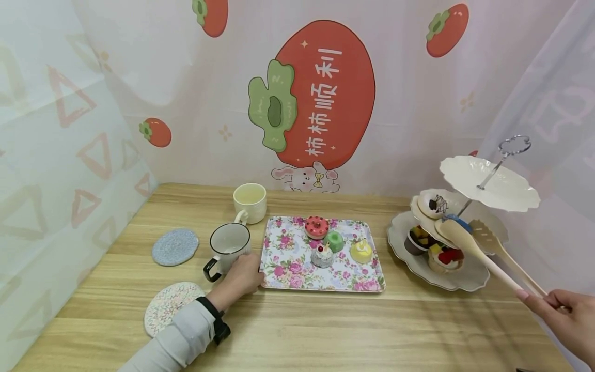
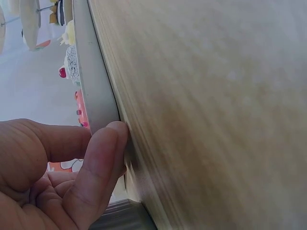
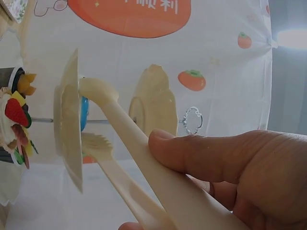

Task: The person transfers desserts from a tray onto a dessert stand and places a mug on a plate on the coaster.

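Note:
My right hand (image 1: 574,315) grips pale tongs (image 3: 132,136) with a spoon-shaped and a fork-shaped end. Their ends reach over the middle plate (image 1: 416,206) of a three-tier stand, one on either side of a blue round item (image 3: 85,113); whether they squeeze it I cannot tell. A white donut (image 1: 433,204) lies on that same plate. At the near left corner of a floral tray (image 1: 283,258), the thumb and finger of my left hand (image 1: 244,274) pinch the rim. On the tray sit a red donut (image 1: 316,227), a green cake (image 1: 333,241), a grey-white cake (image 1: 322,256) and a yellow cake (image 1: 361,251).
Close to my left hand stands a white mug (image 1: 229,243) with a black handle, a cream mug (image 1: 251,201) behind it. Two round coasters, one blue-grey (image 1: 175,247) and one multicoloured (image 1: 167,305), lie left. Fruit tarts (image 1: 444,258) fill the stand's bottom plate (image 1: 465,281).

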Demonstrator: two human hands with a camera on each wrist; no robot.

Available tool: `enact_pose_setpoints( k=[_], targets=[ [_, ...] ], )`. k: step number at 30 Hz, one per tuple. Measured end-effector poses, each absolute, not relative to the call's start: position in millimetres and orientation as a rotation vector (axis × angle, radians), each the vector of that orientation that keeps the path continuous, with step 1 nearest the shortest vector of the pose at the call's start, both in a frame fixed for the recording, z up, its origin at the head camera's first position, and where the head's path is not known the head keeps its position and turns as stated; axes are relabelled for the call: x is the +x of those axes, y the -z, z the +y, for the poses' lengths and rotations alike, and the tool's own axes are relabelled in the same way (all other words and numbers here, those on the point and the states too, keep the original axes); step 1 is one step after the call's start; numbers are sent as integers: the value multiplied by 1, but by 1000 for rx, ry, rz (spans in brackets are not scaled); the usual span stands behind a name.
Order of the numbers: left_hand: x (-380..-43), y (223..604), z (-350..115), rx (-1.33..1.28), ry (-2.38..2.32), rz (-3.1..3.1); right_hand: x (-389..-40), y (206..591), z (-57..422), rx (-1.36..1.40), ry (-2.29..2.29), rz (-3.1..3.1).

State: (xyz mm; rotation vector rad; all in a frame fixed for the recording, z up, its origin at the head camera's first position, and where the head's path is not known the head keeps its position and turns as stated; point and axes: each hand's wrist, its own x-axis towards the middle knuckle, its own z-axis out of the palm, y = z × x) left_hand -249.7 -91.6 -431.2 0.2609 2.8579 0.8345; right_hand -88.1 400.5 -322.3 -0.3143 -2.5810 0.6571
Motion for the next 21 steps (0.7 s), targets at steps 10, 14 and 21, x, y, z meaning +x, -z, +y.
enact_pose_setpoints(
  k=[10, 14, 21],
  targets=[
    [-250, 431, -92, 270, -810, 2880, -89, 324, 405, -331, -761, -2569],
    [-250, 431, -92, 275, -801, 2885, -90, 323, 403, -335, -823, -2541],
    [-249, 429, -92, 272, -813, 2857, -92, 323, 395, -314, -913, -2460]
  ],
)
